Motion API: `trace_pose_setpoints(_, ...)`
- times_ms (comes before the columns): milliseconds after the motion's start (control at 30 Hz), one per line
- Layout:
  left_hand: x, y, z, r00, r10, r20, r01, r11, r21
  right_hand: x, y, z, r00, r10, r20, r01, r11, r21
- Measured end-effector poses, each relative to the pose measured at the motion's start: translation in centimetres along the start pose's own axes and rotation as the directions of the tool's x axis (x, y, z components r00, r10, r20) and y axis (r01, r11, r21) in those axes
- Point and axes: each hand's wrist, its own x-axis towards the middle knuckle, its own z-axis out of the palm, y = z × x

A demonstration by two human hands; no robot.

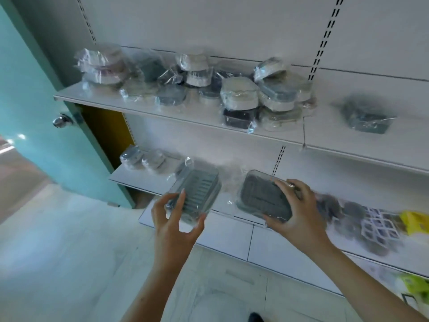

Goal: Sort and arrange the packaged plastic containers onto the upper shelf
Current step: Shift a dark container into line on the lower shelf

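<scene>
Left hand (175,217): fingers and thumb curled round the near end of a wrapped grey ribbed container (197,192), held tilted in the air in front of the lower shelf (148,180).

Right hand (299,212): fingers wrapped over the right end of a second wrapped dark grey container (262,196), also held clear of the shelving, just right of the first; the two packages are apart.

Upper shelf (130,105), above and beyond both hands: a loose heap of wrapped containers (239,94) in grey, cream and dark tones, stacked unevenly from its left end to above the right hand; further right, one grey container (366,117) sits alone.

Lower shelf, beyond the left hand: two small wrapped containers (144,159) side by side.

Right of the right hand: blurred dark items, a white lattice piece (380,226), a yellow package (415,221).

Left of the left hand: a teal door (34,101) with a metal knob (61,120).
</scene>
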Motion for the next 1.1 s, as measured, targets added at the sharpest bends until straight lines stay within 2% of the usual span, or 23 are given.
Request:
trace_pose_setpoints(233,-1.0,-6.6,1.2,0.971,-0.22,0.09,0.214,0.975,0.065,3.0,0.8,8.2,0.998,0.052,0.026,-0.052,0.999,0.001)
trace_pose_setpoints(433,2.8,-11.4,4.5,0.946,-0.29,0.148,0.266,0.951,0.159,7.8,2.5,15.8,0.984,0.158,0.078,-0.162,0.985,0.053)
trace_pose_setpoints(533,5.0,-13.9,5.7,0.931,-0.337,0.141,0.306,0.93,0.203,10.4,2.6,19.3,0.969,0.212,0.127,-0.22,0.974,0.054)
trace_pose_setpoints(667,7.3,-17.2,7.1,0.913,-0.402,0.064,0.379,0.897,0.226,13.1,1.9,23.7,0.922,0.329,0.203,-0.349,0.935,0.071)
trace_pose_setpoints(767,8.1,-20.1,8.0,0.872,-0.489,0.032,0.473,0.857,0.202,14.4,1.1,27.5,0.817,0.497,0.292,-0.551,0.822,0.144)
trace_pose_setpoints(867,8.6,-23.2,9.5,0.752,-0.657,0.053,0.637,0.746,0.195,15.7,0.1,31.5,0.609,0.635,0.476,-0.771,0.615,0.166)
trace_pose_setpoints(933,8.9,-24.9,10.8,0.678,-0.729,0.095,0.712,0.683,0.16,16.6,-0.4,34.2,0.507,0.667,0.546,-0.848,0.499,0.178)
trace_pose_setpoints(1000,9.3,-26.5,12.0,0.619,-0.775,0.125,0.767,0.631,0.118,17.5,-1.0,36.6,0.454,0.683,0.572,-0.884,0.426,0.192)
trace_pose_setpoints(1100,9.6,-28.7,13.1,0.571,-0.804,0.168,0.807,0.587,0.068,18.4,-1.4,39.1,0.413,0.703,0.579,-0.91,0.342,0.234)
